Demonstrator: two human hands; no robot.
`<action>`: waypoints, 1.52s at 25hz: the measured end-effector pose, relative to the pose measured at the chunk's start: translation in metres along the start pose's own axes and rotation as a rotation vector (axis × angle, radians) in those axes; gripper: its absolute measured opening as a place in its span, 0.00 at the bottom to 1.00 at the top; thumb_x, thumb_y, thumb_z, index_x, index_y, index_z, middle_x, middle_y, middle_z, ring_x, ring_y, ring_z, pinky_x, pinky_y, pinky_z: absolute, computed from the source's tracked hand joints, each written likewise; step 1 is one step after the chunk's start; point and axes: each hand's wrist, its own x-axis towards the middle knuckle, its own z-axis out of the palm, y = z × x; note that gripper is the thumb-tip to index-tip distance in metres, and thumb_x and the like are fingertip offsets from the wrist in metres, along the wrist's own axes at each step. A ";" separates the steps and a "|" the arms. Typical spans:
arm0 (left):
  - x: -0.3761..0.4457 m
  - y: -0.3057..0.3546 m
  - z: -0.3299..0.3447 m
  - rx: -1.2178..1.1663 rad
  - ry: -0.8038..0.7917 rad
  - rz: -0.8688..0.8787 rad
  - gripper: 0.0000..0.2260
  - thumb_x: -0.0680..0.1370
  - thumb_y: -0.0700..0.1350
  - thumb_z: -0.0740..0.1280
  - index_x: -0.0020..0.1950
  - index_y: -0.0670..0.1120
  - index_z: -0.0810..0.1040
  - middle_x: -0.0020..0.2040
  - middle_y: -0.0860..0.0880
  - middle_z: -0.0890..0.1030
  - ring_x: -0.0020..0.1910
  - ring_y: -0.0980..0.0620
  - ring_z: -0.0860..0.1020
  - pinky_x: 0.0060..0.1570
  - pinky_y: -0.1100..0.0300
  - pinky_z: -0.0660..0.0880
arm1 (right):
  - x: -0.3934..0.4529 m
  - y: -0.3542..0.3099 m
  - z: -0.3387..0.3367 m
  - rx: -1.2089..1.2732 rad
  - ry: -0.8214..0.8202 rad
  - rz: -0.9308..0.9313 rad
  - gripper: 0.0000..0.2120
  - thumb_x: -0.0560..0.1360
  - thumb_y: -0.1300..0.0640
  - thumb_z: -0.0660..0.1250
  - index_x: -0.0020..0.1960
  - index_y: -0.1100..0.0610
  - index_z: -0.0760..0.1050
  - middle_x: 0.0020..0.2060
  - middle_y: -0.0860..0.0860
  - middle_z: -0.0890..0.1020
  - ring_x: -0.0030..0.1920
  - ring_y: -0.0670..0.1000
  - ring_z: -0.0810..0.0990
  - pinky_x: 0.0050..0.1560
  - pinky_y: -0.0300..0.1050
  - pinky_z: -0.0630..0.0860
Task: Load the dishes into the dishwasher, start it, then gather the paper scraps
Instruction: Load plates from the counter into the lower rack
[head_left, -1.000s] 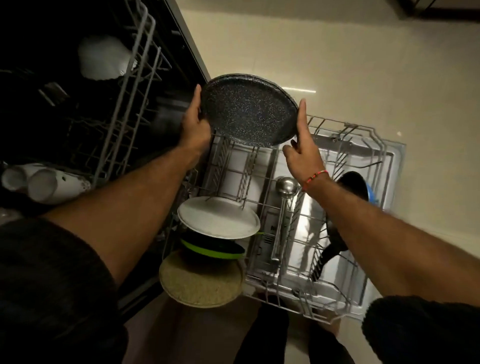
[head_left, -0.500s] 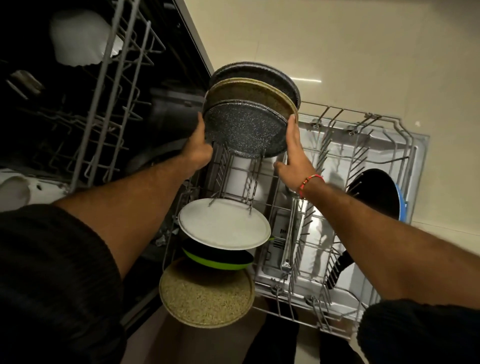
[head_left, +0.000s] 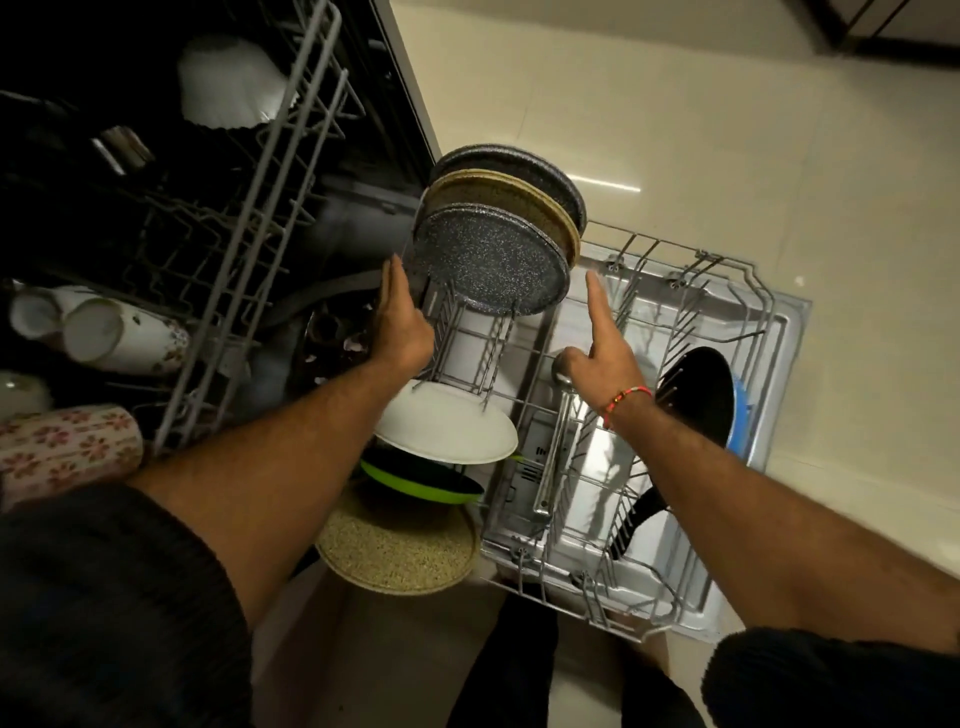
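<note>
A dark speckled plate stands on edge in the tines of the pulled-out lower rack, in front of a tan plate and another dark plate. My left hand is open just left of the speckled plate's rim, fingers straight, holding nothing. My right hand is open to its right, fingers stretched out and clear of the plate. Nearer me in the same row stand a white plate, a black and green plate and a tan speckled plate.
A steel ladle lies in the rack's middle; a black pan with a blue item behind leans at its right. The upper rack at the left carries a white bowl, white cups and a floral mug. Beige floor tiles surround the open door.
Both hands have let go of the dark speckled plate, which now stands in the rack by itself. My right hand has drawn back to the right, and my left has opened beside the rim.
</note>
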 end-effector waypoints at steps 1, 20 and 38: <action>-0.023 0.000 -0.005 -0.022 0.017 0.004 0.34 0.80 0.26 0.56 0.83 0.43 0.48 0.84 0.45 0.48 0.81 0.45 0.57 0.79 0.53 0.58 | -0.015 -0.008 -0.005 0.027 -0.012 0.005 0.45 0.74 0.71 0.60 0.79 0.37 0.46 0.80 0.50 0.53 0.64 0.56 0.77 0.65 0.53 0.75; -0.527 0.039 -0.242 -0.397 0.762 -0.009 0.25 0.81 0.36 0.66 0.78 0.42 0.65 0.77 0.42 0.64 0.72 0.40 0.70 0.72 0.42 0.68 | -0.400 -0.324 0.030 -0.131 -0.590 -0.672 0.25 0.74 0.71 0.59 0.67 0.53 0.75 0.51 0.49 0.81 0.53 0.48 0.80 0.60 0.43 0.75; -0.896 -0.304 -0.405 -0.497 1.430 -0.518 0.24 0.80 0.37 0.67 0.76 0.42 0.66 0.74 0.42 0.68 0.73 0.42 0.69 0.73 0.43 0.66 | -0.784 -0.370 0.387 -0.241 -1.207 -0.797 0.22 0.75 0.69 0.59 0.65 0.52 0.74 0.55 0.51 0.78 0.51 0.50 0.77 0.55 0.42 0.77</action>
